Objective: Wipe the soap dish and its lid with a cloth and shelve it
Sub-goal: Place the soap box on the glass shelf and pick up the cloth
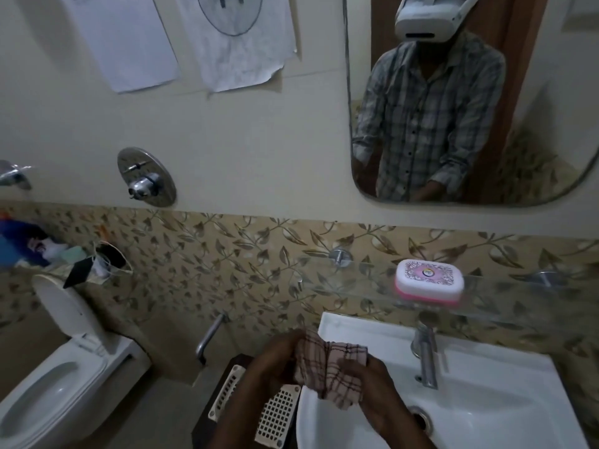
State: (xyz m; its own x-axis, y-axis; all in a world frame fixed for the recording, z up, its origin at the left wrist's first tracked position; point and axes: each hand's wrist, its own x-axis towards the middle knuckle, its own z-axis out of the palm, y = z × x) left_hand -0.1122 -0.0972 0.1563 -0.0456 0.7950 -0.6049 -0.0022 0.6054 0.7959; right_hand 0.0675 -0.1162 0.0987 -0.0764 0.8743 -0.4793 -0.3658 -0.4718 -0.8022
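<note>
Left hand [275, 361] and right hand [363, 377]: both grip the checked cloth [327, 364] over the sink [486, 400], bunching it | soap dish [428, 280]: lidded, on glass shelf [356, 286], apparently shelved.

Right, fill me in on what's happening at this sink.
A person stands at the white sink holding a checked cloth in both hands, the left hand gripping one side and the right hand the other, bunched up above the basin's left edge. The soap dish, white lid on over its pink base, sits closed on the glass shelf above the tap. Neither hand touches it.
</note>
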